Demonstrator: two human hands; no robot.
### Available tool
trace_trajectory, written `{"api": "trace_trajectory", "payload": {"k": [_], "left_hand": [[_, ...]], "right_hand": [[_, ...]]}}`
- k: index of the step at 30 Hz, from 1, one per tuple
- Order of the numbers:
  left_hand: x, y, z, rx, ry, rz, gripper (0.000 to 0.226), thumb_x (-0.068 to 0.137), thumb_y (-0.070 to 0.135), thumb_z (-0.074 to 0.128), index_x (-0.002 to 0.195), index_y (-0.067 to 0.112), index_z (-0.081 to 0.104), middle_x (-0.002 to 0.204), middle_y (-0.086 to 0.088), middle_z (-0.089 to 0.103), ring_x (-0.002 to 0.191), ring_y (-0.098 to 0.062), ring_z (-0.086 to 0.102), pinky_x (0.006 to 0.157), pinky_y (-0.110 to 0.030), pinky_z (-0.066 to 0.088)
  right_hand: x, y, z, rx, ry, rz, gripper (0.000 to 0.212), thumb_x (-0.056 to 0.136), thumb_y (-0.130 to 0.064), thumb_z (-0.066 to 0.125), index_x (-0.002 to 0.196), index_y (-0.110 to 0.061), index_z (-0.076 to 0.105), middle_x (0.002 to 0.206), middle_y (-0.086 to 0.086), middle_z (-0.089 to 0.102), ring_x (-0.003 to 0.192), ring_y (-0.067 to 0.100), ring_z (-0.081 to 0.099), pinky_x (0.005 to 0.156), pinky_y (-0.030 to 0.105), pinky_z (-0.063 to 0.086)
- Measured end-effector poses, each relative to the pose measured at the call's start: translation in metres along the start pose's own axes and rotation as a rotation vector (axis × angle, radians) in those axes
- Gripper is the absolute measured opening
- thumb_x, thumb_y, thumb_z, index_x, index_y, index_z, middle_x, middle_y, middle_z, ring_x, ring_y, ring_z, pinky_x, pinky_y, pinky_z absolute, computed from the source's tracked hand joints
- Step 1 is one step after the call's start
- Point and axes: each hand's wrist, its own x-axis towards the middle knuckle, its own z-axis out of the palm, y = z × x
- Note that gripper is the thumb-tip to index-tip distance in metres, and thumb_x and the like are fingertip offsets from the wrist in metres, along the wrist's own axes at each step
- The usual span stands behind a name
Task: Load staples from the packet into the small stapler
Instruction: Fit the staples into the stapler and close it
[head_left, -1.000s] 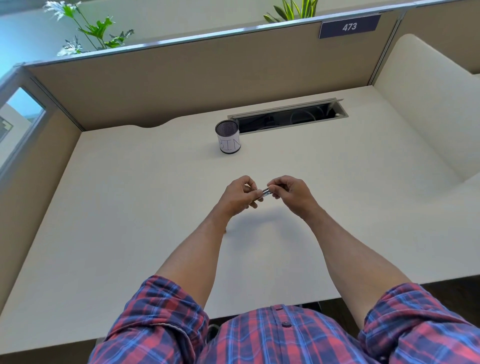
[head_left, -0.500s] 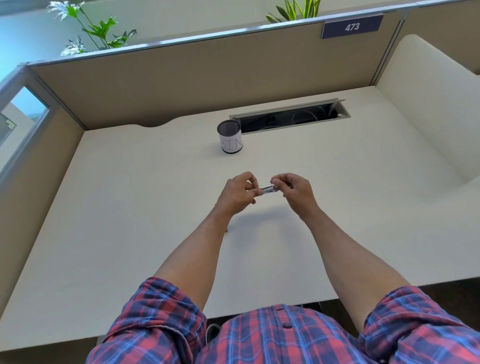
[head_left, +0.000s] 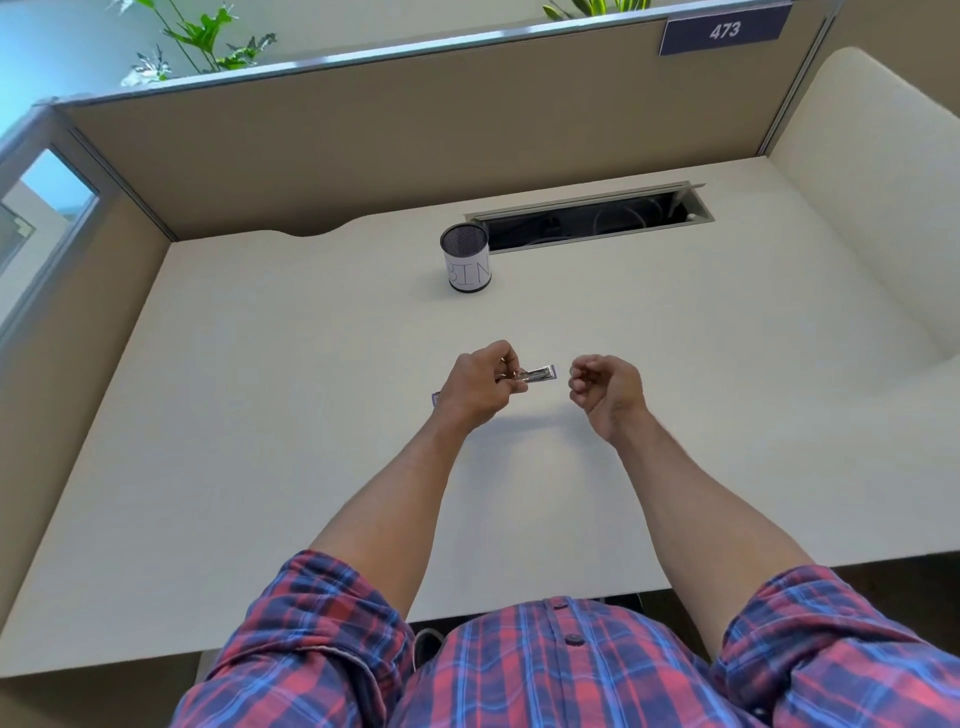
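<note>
My left hand pinches a slim silvery piece with a purple tip, seemingly the small stapler, and holds it level above the desk, pointing right. My right hand hovers a short gap to the right of that tip. Its fingers are curled in towards the thumb, and nothing shows between them. A small purple-edged thing peeks out on the desk behind my left wrist. It is mostly hidden, and I cannot tell whether it is the staple packet.
A black mesh cup labelled BIN stands at the back of the cream desk. Behind it lies an open cable slot. Beige partition walls close off the back and left. A raised cream side panel bounds the right.
My hands were joined on the silvery piece. The right hand has let go and drawn off to the right, while the left hand keeps hold of it.
</note>
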Motion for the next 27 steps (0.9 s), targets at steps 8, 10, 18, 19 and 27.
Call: {"api": "trace_trajectory", "payload": {"k": [8,10,18,19,27], "left_hand": [[-0.001,-0.005,0.001,-0.096,0.004,-0.039,0.028,0.069,0.018,0.089,0.074,0.024,0.062,0.073,0.004,0.074,0.063,-0.008,0.06,0.061,-0.031,0.048],[-0.001,-0.006,0.001,-0.125,0.009,-0.028,0.026,0.069,0.022,0.088,0.074,0.022,0.063,0.074,0.001,0.074,0.066,-0.01,0.063,0.063,-0.033,0.049],[0.001,-0.011,0.005,-0.082,0.037,-0.074,0.02,0.074,0.018,0.086,0.074,0.021,0.066,0.074,0.008,0.075,0.064,-0.009,0.066,0.07,-0.042,0.059],[0.001,-0.011,0.006,-0.086,0.028,-0.079,0.02,0.075,0.018,0.086,0.074,0.021,0.067,0.075,0.008,0.075,0.066,-0.01,0.067,0.071,-0.042,0.059],[0.005,-0.006,0.003,-0.089,0.095,-0.005,0.019,0.074,0.021,0.087,0.073,0.024,0.068,0.081,0.004,0.069,0.068,-0.01,0.059,0.065,-0.025,0.047]], "right_hand": [[-0.001,0.003,0.012,-0.614,-0.098,0.021,0.049,0.08,-0.061,0.079,0.082,-0.017,0.057,0.06,-0.008,0.023,0.05,0.014,0.017,0.044,0.025,0.017],[-0.004,0.005,0.016,-0.718,-0.176,-0.022,0.042,0.082,-0.05,0.081,0.084,-0.01,0.069,0.059,-0.008,0.023,0.049,0.013,0.02,0.043,0.024,0.02],[0.001,0.003,0.035,-0.776,-0.088,-0.09,0.045,0.08,-0.051,0.082,0.076,-0.013,0.058,0.052,-0.011,0.034,0.047,0.01,0.03,0.041,0.023,0.026],[0.003,0.004,0.035,-0.796,-0.107,-0.095,0.049,0.082,-0.051,0.08,0.08,-0.006,0.061,0.053,-0.011,0.032,0.047,0.011,0.029,0.042,0.023,0.025],[0.008,0.007,0.034,-0.678,-0.092,-0.184,0.042,0.093,-0.038,0.072,0.073,-0.01,0.048,0.061,-0.001,0.021,0.049,0.017,0.019,0.045,0.023,0.02]]}}
